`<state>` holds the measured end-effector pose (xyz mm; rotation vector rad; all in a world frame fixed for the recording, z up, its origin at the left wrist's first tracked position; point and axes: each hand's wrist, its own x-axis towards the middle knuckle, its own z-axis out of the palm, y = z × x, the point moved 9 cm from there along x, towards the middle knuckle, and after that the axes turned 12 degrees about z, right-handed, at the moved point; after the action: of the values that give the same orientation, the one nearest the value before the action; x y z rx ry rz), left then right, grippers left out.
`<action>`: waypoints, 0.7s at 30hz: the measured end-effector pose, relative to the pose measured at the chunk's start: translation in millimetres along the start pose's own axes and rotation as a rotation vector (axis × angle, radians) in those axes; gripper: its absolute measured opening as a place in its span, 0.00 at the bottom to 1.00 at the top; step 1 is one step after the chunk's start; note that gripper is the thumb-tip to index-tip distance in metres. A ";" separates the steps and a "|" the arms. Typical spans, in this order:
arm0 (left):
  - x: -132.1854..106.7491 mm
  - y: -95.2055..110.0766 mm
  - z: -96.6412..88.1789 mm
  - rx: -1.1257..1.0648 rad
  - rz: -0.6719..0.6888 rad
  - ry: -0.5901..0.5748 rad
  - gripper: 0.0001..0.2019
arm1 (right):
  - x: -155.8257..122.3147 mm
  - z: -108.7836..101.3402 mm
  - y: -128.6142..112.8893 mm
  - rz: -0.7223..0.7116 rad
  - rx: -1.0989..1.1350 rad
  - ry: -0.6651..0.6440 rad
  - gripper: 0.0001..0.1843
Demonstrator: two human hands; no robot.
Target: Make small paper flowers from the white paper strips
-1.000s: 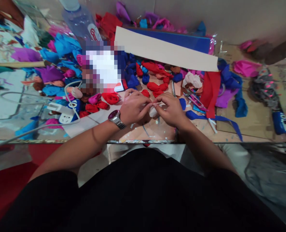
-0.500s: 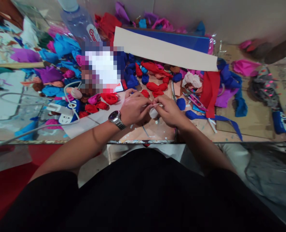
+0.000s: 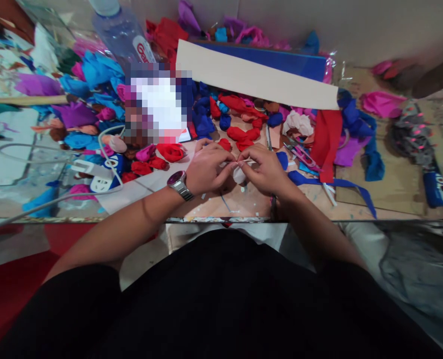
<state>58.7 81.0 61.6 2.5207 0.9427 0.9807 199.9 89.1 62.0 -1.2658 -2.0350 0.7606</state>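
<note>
Over the front middle of the table my two hands meet, fingertips nearly touching. Both my left hand [image 3: 209, 167] and my right hand [image 3: 265, 170] are closed in a pinch on a small white rounded piece [image 3: 239, 174]. Part of it hangs below the fingers; whether it is cloth or paper I cannot tell. Several red crumpled bundles [image 3: 242, 134] lie just beyond the fingertips. A blue piece [image 3: 282, 160] shows beside my right hand, partly covered by it. Farther right are scissors with pink handles [image 3: 306, 157].
A red strip [image 3: 326, 144] and a blue strip [image 3: 337, 183] lie at the right. Behind, a long cream strip [image 3: 254, 72] rests across a heap of coloured pieces. At the left are a bottle [image 3: 118, 37], a blurred-out bright screen [image 3: 161, 107] and a power strip [image 3: 103, 182] with its cable.
The white piece shows slightly more below the fingers, and my right hand has shifted slightly, covering more of the blue piece. Both hands keep their pinch.
</note>
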 end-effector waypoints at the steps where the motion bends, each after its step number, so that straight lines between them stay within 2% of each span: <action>1: 0.2 -0.2 -0.6 -0.014 -0.007 0.004 0.15 | -0.2 0.0 -1.7 -0.011 -0.004 0.001 0.08; 10: 0.4 1.2 -3.2 -0.022 -0.004 0.024 0.13 | -1.5 -2.0 -10.2 -0.090 -0.040 0.009 0.06; 16: 1.3 6.5 -3.3 -0.010 0.036 0.023 0.14 | -1.0 5.5 -10.3 -0.046 -0.045 -0.054 0.04; 21: 0.7 0.2 -3.7 -0.068 -0.026 0.014 0.15 | -0.4 1.8 -5.3 -0.008 0.005 -0.025 0.06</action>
<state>56.6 81.3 64.8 2.4433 0.9275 1.0062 195.7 86.6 64.7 -1.2511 -2.0555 0.7807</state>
